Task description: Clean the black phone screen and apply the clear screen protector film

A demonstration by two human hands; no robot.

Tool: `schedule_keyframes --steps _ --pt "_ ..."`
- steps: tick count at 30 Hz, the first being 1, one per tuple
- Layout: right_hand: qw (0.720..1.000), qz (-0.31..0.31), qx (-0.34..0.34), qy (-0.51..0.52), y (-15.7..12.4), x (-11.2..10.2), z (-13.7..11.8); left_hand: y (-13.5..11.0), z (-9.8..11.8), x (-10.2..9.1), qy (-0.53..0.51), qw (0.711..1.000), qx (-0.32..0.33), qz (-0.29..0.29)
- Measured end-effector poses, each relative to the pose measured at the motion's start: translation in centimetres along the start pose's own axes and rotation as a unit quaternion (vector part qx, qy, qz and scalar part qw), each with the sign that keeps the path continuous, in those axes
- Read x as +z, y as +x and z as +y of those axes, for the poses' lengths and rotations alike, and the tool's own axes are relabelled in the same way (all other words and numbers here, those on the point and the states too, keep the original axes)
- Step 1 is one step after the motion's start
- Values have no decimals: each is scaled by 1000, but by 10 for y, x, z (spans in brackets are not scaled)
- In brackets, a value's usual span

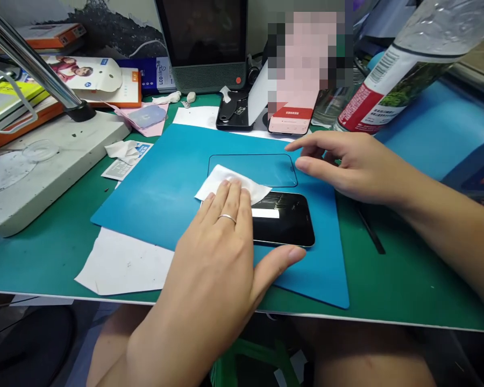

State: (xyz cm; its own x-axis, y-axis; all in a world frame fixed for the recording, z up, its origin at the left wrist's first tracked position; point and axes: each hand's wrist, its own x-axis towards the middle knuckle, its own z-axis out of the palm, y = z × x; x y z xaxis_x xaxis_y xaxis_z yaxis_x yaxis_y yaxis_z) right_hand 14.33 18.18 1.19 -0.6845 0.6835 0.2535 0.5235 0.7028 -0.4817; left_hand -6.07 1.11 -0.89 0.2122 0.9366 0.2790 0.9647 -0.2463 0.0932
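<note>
My left hand (221,247) lies flat, fingers stretched out, pressing a white wipe (234,183) onto the left part of a black smartphone (290,220). Its thumb points away to the right, off the wipe. A white strip shows on the phone's dark glass, along with streaky reflections. Just behind the phone rests a clear, black-edged glass screen protector (254,169). My right hand (342,164) hovers by the protector's right end with thumb and index finger apart, holding nothing. Both phone and protector are on a blue mat (145,188).
Behind the mat stand a propped phone (294,121), a dark screen device (205,70) and a tilted water bottle (399,80). A lamp base (28,166) and stacked boxes (92,72) occupy the left. A thin black stick (371,231) lies on the right.
</note>
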Motion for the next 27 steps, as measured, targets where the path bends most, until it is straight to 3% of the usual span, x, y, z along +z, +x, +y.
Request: schedule_keyframes --steps 6,10,19,27 --pt "1000 9 -17 0 -1 2 7 14 49 10 -26 1000 -1 -1" --pt "999 -21 -39 3 -3 0 5 11 63 12 -18 1000 12 -7" --pt "989 -123 -82 17 -6 -10 -1 -11 63 6 -34 998 40 19" --pt "984 -162 -66 14 -6 -10 -3 -31 34 -1 -31 994 102 0"
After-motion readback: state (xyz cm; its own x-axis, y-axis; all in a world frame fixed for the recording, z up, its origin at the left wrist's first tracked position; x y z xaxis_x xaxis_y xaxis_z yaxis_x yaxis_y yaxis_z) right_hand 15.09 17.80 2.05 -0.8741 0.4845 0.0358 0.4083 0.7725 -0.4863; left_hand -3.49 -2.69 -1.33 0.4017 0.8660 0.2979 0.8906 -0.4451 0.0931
